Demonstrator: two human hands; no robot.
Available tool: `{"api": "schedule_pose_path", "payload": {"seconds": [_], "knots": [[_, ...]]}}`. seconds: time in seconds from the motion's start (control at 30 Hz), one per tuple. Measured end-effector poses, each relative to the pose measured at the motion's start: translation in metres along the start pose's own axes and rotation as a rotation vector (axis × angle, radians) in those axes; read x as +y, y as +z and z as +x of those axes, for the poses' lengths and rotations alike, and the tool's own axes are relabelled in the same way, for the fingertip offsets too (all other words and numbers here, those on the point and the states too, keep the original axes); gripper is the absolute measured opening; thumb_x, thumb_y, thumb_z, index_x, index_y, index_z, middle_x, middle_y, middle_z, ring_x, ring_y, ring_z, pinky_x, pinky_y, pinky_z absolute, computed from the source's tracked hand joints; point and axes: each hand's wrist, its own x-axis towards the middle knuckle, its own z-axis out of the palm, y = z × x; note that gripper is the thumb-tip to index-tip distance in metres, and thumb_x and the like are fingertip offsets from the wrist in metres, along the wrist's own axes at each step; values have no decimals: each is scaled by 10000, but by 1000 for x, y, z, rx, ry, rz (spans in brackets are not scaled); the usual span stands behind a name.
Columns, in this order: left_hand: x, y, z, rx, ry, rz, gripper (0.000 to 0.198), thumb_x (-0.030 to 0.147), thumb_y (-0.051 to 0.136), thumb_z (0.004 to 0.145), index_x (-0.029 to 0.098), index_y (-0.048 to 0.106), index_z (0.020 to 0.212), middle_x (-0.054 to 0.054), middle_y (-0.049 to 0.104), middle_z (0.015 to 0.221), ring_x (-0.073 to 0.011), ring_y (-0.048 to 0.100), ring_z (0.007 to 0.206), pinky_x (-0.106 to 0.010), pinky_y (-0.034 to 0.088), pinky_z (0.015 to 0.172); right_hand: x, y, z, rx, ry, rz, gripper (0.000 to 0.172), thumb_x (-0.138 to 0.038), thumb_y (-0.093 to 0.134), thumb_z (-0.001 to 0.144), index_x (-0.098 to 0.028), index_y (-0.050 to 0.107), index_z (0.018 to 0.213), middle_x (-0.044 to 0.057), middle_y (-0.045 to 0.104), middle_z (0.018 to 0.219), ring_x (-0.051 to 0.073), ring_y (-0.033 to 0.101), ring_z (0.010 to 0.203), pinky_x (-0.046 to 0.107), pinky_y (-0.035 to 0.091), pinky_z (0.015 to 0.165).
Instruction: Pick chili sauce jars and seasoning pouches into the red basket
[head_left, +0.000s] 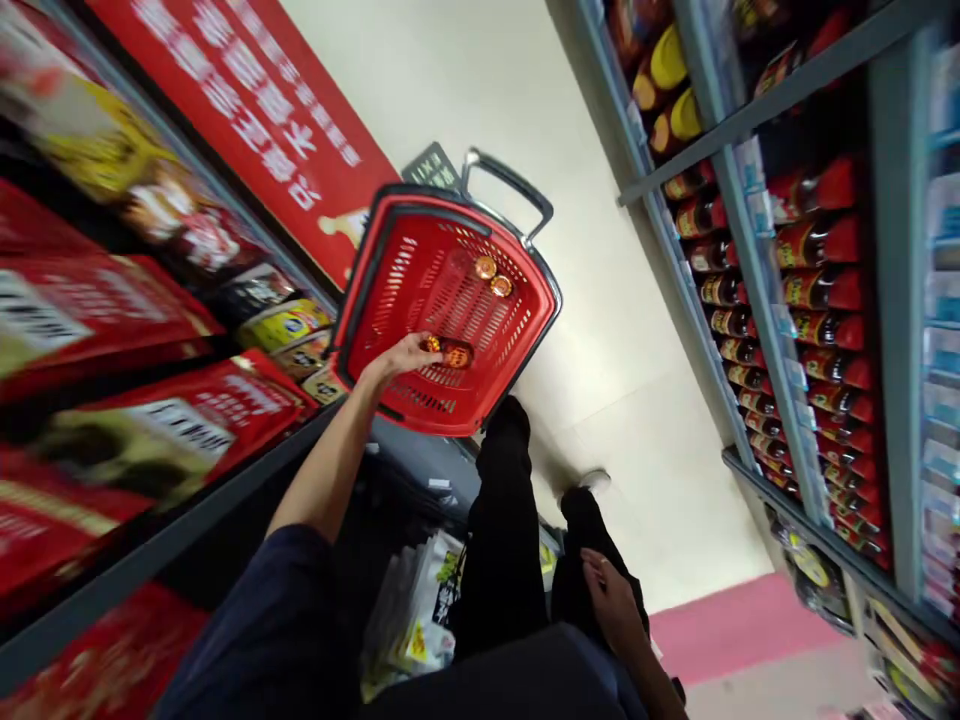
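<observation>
Jar [457, 355] is pinched by the left hand [409, 354], fingers closed, its body lying just beyond them (within the basket [369, 325]).

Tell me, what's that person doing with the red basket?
A person in a shop aisle has the left hand down inside the red basket, fingers around one end of a small jar. Two round, gold-topped things sit in the basket too, farther from the person. The right hand is down by a leg, with nothing seen in it. Shelves of red packets and red-capped bottles line the two sides.
</observation>
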Motion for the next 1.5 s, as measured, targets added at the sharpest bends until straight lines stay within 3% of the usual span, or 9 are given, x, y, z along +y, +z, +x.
{"api": "schedule_pose_path", "payload": {"seconds": [0.17, 0.33, 0.57, 0.73, 0.83, 0.97, 1.13, 1.33, 1.5], "knots": [[109, -32, -163, -137, 154, 23, 494, 504, 861, 593, 143, 726, 901, -20, 763, 873, -180, 669, 810, -246, 533, 755, -29, -15, -32, -32, -213, 130, 464, -522, 511, 934, -194, 727, 1181, 142, 754, 1255, 307, 716, 1180, 475, 560, 1066], [233, 31, -324, -293, 280, 104, 386, 451, 842, 619, 166, 728, 853, -30, 756, 818, -191, 665, 754, -267, 540, 703, -31, -63, -81, -18, -443, 282, 490, -540, 513, 960, -182, 700, 1238, 156, 732, 1299, 308, 696, 1215, 499, 518, 1108], [361, 257, -525, -505, 450, 656, 480, 442, 805, 692, 167, 695, 1069, -28, 744, 951, -191, 663, 827, -251, 506, 724, 46, -178, -215, 94, -714, 642, 456, -578, 516, 1002, -248, 657, 1283, 105, 685, 1376, 263, 670, 1244, 454, 506, 1101], [411, 462, -638, -763, 622, 1043, 396, 407, 746, 736, 158, 674, 1036, -26, 724, 952, -191, 642, 856, -238, 479, 719, 141, -249, -315, 145, -950, 780, 572, -504, 728, 902, -272, 577, 1403, 75, 643, 1437, 257, 629, 1293, 456, 453, 1164], [426, 558, -688, -795, 712, 1319, 304, 392, 739, 739, 154, 682, 920, -7, 687, 814, -174, 606, 745, -240, 443, 640, 196, -266, -354, 200, -915, 810, 657, -447, 825, 827, -280, 571, 1409, 61, 681, 1380, 274, 643, 1261, 476, 459, 1156], [426, 620, -711, -812, 802, 1239, 624, 463, 792, 760, 166, 634, 1285, -94, 726, 1141, -239, 668, 986, -277, 503, 777, 247, -265, -375, 287, -875, 1034, 609, -435, 822, 832, -266, 584, 1367, 73, 676, 1379, 278, 659, 1233, 458, 513, 1097], [389, 630, -686, -856, 778, 685, 912, 566, 755, 847, 160, 376, 1570, -201, 614, 1408, -273, 616, 1234, -399, 514, 1017, 270, -269, -367, 384, -847, 1283, 564, -447, 793, 858, -259, 585, 1346, 81, 680, 1374, 278, 655, 1254, 443, 525, 1098], [351, 629, -643, -759, 793, 282, 614, 499, 787, 854, 145, 650, 1337, -174, 665, 1363, -267, 658, 1178, -423, 509, 1054, 242, -295, -353, 527, -775, 1258, 639, -454, 860, 785, -235, 601, 1326, 97, 718, 1302, 281, 687, 1191, 481, 523, 1108], [370, 615, -607, -714, 735, 112, 676, 491, 848, 792, 140, 683, 1345, -171, 686, 1362, -295, 678, 1149, -426, 550, 1001, 204, -326, -348, 569, -766, 1201, 487, -546, 710, 905, -236, 676, 1279, 77, 711, 1313, 274, 673, 1203, 458, 526, 1100]]}}
